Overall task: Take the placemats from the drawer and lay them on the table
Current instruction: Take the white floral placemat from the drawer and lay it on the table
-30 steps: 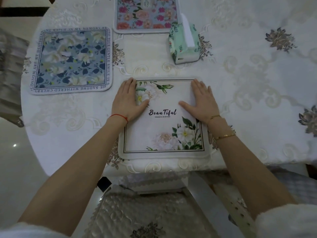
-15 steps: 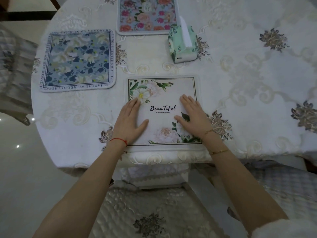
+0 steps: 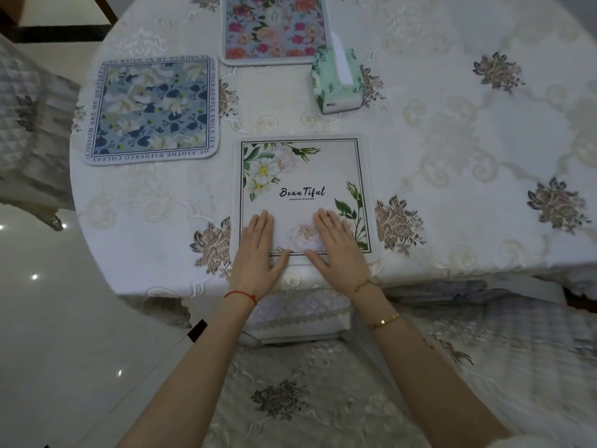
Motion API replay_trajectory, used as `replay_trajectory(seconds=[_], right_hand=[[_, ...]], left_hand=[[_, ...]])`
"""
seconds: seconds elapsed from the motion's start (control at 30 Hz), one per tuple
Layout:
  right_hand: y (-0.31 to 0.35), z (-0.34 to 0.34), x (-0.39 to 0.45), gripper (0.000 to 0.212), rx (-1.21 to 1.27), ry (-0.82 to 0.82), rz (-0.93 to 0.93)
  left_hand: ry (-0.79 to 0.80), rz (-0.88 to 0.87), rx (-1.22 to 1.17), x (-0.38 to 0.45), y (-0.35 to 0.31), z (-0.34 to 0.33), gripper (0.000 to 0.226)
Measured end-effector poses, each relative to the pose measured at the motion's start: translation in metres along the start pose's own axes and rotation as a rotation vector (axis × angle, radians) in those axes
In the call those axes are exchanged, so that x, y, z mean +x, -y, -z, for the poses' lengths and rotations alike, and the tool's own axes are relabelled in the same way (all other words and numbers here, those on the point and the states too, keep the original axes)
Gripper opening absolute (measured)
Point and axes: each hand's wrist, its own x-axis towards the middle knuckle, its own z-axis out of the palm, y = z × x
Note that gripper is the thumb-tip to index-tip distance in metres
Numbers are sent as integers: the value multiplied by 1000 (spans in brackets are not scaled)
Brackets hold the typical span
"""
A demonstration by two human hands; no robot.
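Note:
Three placemats lie flat on the round table (image 3: 452,156). The white "Beautiful" placemat (image 3: 303,176) with green leaves sits nearest, by the table's front edge. My left hand (image 3: 258,253) and my right hand (image 3: 339,250) rest palm-down, fingers spread, on its near edge, holding nothing. A blue floral placemat (image 3: 151,108) with lettering round its border lies to the left. A pink floral placemat (image 3: 274,27) lies at the back, partly cut off by the frame's top.
A green tissue pack (image 3: 336,82) stands behind the white placemat. The table wears a white embroidered cloth. A padded chair seat (image 3: 307,399) is right below my arms, another chair (image 3: 29,124) at the left, glossy floor (image 3: 64,334) to the lower left.
Both hands have slid toward me from the middle of the white placemat to its near edge. The placemat now lies a little farther onto the table.

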Motion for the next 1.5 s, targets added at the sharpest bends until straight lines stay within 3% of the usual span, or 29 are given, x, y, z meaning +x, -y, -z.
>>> replay_trajectory(seconds=[0.4, 0.57, 0.77, 1.07, 1.5], right_hand=[[-35, 17, -51, 73, 115, -44, -166], [-40, 36, -80, 70, 111, -65, -281], [-13, 83, -116, 56, 113, -264, -175], [15, 111, -215, 46, 134, -313, -194], [31, 117, -334, 44, 118, -439, -268]], left_hand=[[17, 88, -36, -29, 22, 16, 83], [-20, 154, -129, -58, 13, 33, 70], [-212, -22, -179, -91, -28, 75, 56], [-255, -190, -66, -165, -77, 109, 41], [-245, -232, -39, -233, -109, 106, 38]])
